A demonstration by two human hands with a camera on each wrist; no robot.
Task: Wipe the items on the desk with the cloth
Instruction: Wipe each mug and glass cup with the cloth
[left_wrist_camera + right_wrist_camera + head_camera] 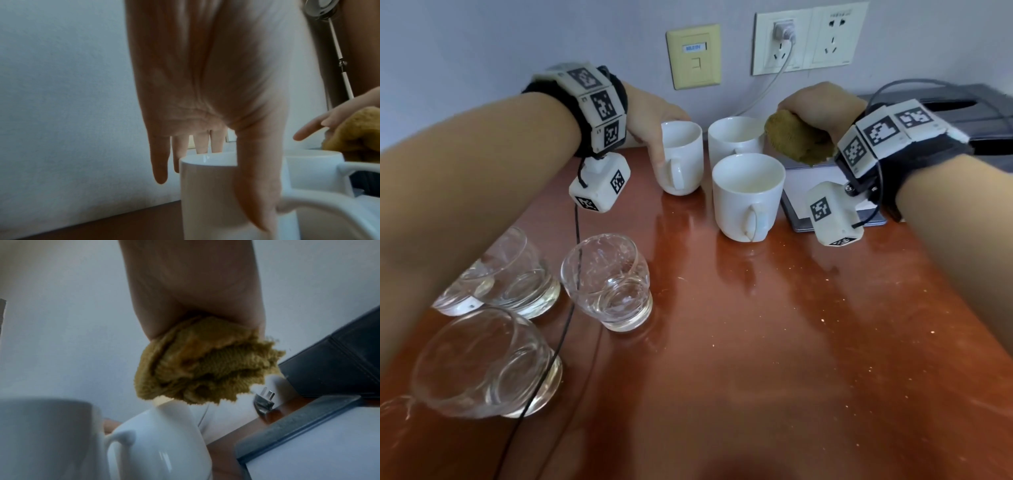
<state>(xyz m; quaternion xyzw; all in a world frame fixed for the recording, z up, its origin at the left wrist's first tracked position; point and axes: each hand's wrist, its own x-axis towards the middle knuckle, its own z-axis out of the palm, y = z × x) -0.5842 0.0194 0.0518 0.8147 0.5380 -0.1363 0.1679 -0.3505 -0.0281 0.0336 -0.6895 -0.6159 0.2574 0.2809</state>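
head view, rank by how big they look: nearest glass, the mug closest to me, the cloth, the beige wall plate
1. nearest glass, though nearness to the camera inflates it
2. closest mug
3. cloth and beige wall plate look alike; the right hand hides part of the cloth

looks like a hotel room or office corner: glossy reddish-brown wooden tabletop (756, 325), matching white ceramic mugs (746, 197), clear glass tumblers (607, 281), wall sockets (808, 37), black leather tissue box (945, 109)

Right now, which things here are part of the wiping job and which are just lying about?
Job:
- cloth, gripped by right hand
- three mugs; left hand holds the left mug
- glasses

Lying about:
- tablet
- charger in wall socket
- black box
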